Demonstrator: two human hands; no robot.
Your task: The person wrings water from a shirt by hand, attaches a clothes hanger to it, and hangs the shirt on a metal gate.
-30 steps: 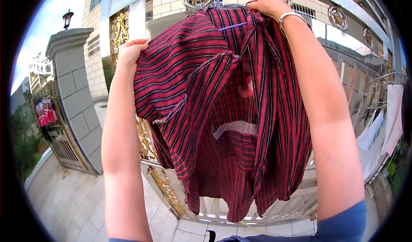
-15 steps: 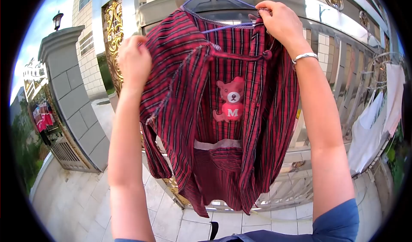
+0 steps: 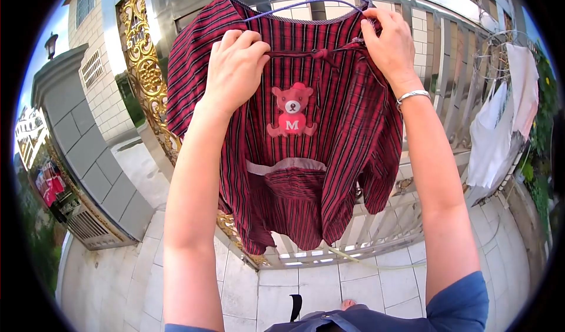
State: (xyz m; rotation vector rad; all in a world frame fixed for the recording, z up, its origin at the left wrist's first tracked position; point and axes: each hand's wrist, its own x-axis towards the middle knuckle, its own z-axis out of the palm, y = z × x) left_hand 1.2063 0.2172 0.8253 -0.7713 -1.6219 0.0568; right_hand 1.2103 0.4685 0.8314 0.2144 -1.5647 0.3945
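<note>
A red and black striped smock (image 3: 347, 155) with long sleeves hangs in front of me on a purple wire hanger (image 3: 306, 1). On its chest is a bear patch (image 3: 292, 111) with the letter M. My left hand (image 3: 235, 67) is closed on the fabric at the left end of a knotted tie strap (image 3: 294, 54) that runs across the opening. Fingers of my right hand (image 3: 388, 47) pinch the smock by the right shoulder, near the hanger's end. What lies under the fingertips is partly hidden.
Behind the smock stands a metal gate (image 3: 435, 138) with gold scrollwork (image 3: 141, 49). White cloths (image 3: 491, 132) hang at the right. A grey pillar (image 3: 94, 138) rises at the left, above pale floor tiles (image 3: 276, 299).
My left hand has moved right, from the smock's left shoulder to the tie strap by the opening. The smock now faces me more squarely, and my view has tilted lower.
</note>
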